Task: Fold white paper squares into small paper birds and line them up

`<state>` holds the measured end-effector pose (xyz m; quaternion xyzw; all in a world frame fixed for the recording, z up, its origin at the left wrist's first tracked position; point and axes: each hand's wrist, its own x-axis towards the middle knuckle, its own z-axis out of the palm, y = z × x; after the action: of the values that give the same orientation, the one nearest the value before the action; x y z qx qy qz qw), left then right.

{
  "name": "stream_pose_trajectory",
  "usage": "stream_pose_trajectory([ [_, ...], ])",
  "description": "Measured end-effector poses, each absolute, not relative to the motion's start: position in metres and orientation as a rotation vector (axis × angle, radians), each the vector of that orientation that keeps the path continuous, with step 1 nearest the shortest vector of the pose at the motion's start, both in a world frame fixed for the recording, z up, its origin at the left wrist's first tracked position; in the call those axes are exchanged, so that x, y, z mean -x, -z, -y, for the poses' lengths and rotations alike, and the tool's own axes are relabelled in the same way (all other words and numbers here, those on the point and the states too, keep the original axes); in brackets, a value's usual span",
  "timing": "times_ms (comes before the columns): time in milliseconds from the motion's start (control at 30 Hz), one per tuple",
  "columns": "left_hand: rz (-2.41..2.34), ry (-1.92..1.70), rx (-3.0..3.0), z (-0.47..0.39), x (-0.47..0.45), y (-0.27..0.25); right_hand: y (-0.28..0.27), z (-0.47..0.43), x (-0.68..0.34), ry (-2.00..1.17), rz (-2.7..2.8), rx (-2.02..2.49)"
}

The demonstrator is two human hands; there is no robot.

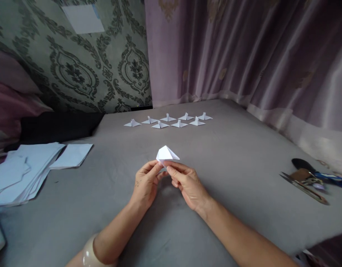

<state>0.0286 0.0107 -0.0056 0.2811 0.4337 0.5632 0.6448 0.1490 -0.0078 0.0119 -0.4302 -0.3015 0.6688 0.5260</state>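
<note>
A small folded white paper piece [165,152] is held up in front of me, over the grey surface. My left hand [147,181] pinches its lower left side between thumb and fingers. From the right, my right hand [187,182] grips its lower edge, the thumb on the near side. Both sets of fingertips nearly meet beneath the paper and hide its bottom part. Farther back, several folded white paper figures [160,125] with flat pointed wings and a raised middle stand in two rows.
Stacked white paper sheets [40,163] lie at the left, with a smaller paper pile [72,155] beside them. Scissors [331,178] and a pointed metal tool [304,188] rest at the right among small items. A purple curtain [232,48] hangs behind the grey covered surface [229,155].
</note>
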Motion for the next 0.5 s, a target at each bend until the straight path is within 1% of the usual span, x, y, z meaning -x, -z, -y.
stream_pose_trajectory([
  [100,-0.997,-1.290,-0.584,-0.014,-0.026,0.008,-0.013,0.004,-0.156,-1.591,0.667,1.127],
  [200,-1.003,-1.301,-0.575,-0.015,-0.024,0.009,-0.014,-0.001,-0.164,-1.436,0.613,1.194],
  [333,-1.043,-1.286,-0.625,-0.012,-0.026,0.004,-0.022,-0.006,-0.173,-1.238,0.770,1.180],
  [500,-1.118,-1.317,-0.819,-0.006,-0.030,0.003,-0.030,-0.004,-0.178,-1.186,0.915,1.160],
])
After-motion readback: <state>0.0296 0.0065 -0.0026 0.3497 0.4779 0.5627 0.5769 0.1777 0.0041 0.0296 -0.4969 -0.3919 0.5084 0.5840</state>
